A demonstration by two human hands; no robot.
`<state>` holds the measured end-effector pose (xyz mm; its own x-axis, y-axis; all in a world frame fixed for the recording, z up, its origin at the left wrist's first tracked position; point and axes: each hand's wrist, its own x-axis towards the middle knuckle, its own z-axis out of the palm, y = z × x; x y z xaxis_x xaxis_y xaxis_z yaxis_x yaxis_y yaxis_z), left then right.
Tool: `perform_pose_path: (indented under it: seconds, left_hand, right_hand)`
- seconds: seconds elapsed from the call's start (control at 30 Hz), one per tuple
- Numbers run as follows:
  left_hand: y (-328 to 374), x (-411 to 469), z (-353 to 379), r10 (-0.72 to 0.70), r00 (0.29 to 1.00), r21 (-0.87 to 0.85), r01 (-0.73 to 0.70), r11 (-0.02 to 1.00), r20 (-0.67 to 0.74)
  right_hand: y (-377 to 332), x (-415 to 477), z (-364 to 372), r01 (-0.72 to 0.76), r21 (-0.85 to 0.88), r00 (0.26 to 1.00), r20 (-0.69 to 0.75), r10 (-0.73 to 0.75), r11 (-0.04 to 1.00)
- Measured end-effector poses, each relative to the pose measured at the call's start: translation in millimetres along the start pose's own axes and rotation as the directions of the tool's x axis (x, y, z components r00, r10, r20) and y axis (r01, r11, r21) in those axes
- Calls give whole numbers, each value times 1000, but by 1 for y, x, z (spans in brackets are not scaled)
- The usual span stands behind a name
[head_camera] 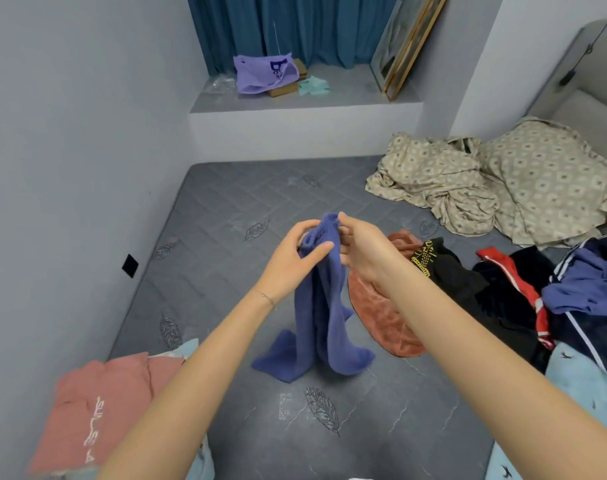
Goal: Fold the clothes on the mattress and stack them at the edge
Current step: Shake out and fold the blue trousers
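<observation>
While both hands meet mid-frame, the left hand [295, 259] & right hand [362, 249] each pinch the top of a blue towel [315, 323] — thumbs and fingers curled round its bunched upper edge. It hangs down, lower end crumpled on the mattress [232, 202] toward 6 o'clock. At 8 o'clock lies a folded pink shirt [104, 403] (white lettering on it). An orange towel [378, 327] sits just beside the blue one, approx 4 o'clock; unfolded dark clothes [496, 299] pile at 3 o'clock — bedding [502, 188] at 2.
</observation>
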<state>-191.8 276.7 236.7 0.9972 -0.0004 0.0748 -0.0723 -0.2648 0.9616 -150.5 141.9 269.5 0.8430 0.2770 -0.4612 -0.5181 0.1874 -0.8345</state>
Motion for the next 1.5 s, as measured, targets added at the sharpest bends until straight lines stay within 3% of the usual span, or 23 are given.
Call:
perform_pose_path:
  seconds: [0.13, 0.2, 0.37, 0.47, 0.53, 0.63, 0.7, 0.83, 0.97, 1.1, 1.17, 1.27, 1.37, 1.5]
  left_hand:
    - [-5, -6, -2, -9, 985, 43, 1, 999, 172]
    - [-5, -9, 3, 32, 988, 118, -50, 992, 150]
    - [-5, -19, 17, 131, 990, 129, -136, 982, 43]
    - [-6, -23, 24, 125, 979, 119, -145, 982, 161]
    - [-4, -22, 21, 133, 979, 11, -136, 991, 152]
    - [-5, -14, 5, 168, 981, -109, -178, 978, -98]
    - [-9, -4, -5, 129, 980, -94, -145, 985, -151]
    - [-1, 14, -19, -10, 999, -175, 16, 984, 33]
    - [15, 22, -27, -53, 979, -155, 84, 984, 195]
    - [26, 21, -35, 6, 966, -316, 79, 946, 259]
    - [24, 26, -31, -16, 964, -291, 97, 952, 266]
    - [-3, 39, -17, -105, 972, -145, 137, 980, 210]
    - [-60, 54, 5, -192, 942, 99, 171, 980, 274]
    - [-154, 60, 65, -339, 897, 232, 279, 932, 283]
  right_hand:
    - [-2, -5, -4, -40, 17, 984, 174, 37, 999]
    - [-1, -5, -3, -65, 14, 977, 203, 61, 998]
    - [2, 8, -2, -63, 105, 998, 38, 59, 992]
    - [5, 14, -4, -11, -176, 985, -172, -20, 984]
    - [4, 15, -10, 31, -400, 965, -228, -132, 916]
    - [-7, 14, -19, 148, -532, 954, -145, -262, 834]
    - [-16, 8, -21, 240, -574, 959, 13, -284, 783]
    - [-36, -12, -17, 316, -439, 936, 289, -201, 841]
    - [-45, -32, -16, 306, -223, 922, 312, -229, 926]
    - [-42, -44, -29, 144, 100, 918, 358, -171, 985]
    - [-36, -38, -36, 41, 194, 916, 384, -114, 980]
    - [-7, -15, -57, -10, 171, 960, 279, -39, 985]
    - [50, 9, -95, -30, 18, 999, 44, 29, 999]
    - [137, 39, -153, -122, -269, 969, -242, 55, 955]
